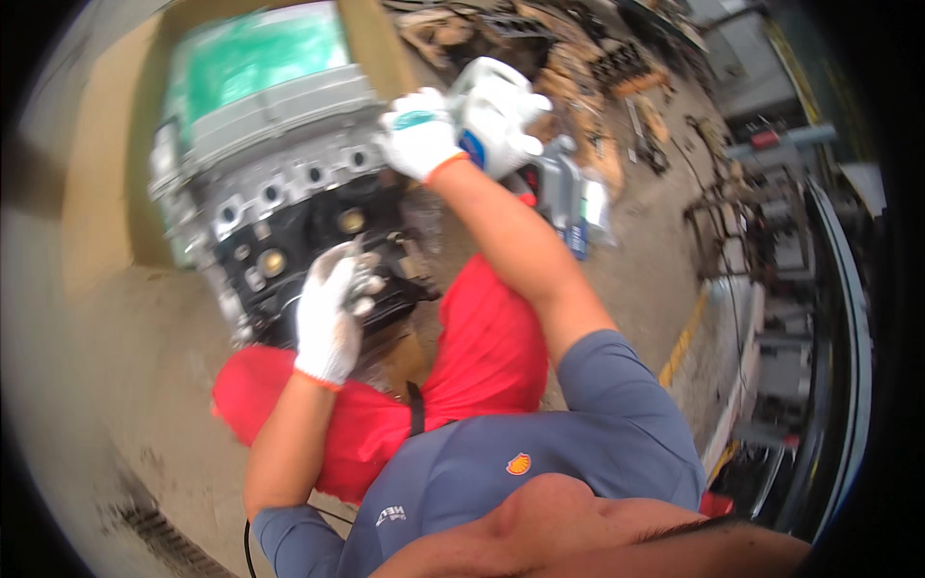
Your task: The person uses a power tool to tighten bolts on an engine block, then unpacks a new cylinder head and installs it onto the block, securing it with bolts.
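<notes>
An engine (289, 202) with a silver cylinder head and a black lower block lies in front of my red-trousered legs. Ports line the side of its head. My left hand (330, 313), in a white knit glove with an orange cuff, is over the black block. Its fingers are curled together around something greyish that I cannot make out. My right hand (419, 135), gloved likewise with a teal patch on the back, is at the head's right end, beside a white plastic jug (496, 120). Motion blur smears its fingers, so their grip does not show.
An open cardboard box (101, 183) surrounds the engine's far side, with green-tinted plastic sheeting (260, 58) inside. Grey bottles (559, 188) stand right of the jug. Metal engine parts (617, 67) lie on cardboard farther off. A floor grate (169, 539) is at lower left.
</notes>
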`<move>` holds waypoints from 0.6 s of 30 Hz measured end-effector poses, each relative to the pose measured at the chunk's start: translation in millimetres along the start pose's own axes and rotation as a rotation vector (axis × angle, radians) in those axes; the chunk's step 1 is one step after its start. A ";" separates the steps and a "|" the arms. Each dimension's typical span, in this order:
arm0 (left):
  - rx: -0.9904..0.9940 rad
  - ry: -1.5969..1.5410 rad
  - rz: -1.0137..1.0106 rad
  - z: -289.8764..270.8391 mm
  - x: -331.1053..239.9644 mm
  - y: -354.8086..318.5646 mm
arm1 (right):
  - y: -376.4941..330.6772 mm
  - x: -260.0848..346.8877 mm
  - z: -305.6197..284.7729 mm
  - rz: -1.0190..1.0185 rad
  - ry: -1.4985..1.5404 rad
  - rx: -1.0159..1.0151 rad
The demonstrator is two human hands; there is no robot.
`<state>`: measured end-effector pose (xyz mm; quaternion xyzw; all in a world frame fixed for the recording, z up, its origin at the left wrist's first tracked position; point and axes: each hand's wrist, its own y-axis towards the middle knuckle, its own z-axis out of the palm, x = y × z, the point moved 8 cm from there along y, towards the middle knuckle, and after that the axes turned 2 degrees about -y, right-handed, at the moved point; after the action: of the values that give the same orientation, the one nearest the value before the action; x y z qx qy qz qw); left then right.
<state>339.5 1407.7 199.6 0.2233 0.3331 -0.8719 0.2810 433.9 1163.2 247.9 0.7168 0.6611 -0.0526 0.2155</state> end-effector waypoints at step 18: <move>-0.149 -0.050 -0.070 -17.8 4.9 2.0 | -1.2 0.1 16.3 0.109 0.089 0.110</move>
<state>340.8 1417.4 183.8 0.1681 0.3974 -0.8593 0.2746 436.2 1157.2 232.9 0.7640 0.6262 -0.0451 0.1487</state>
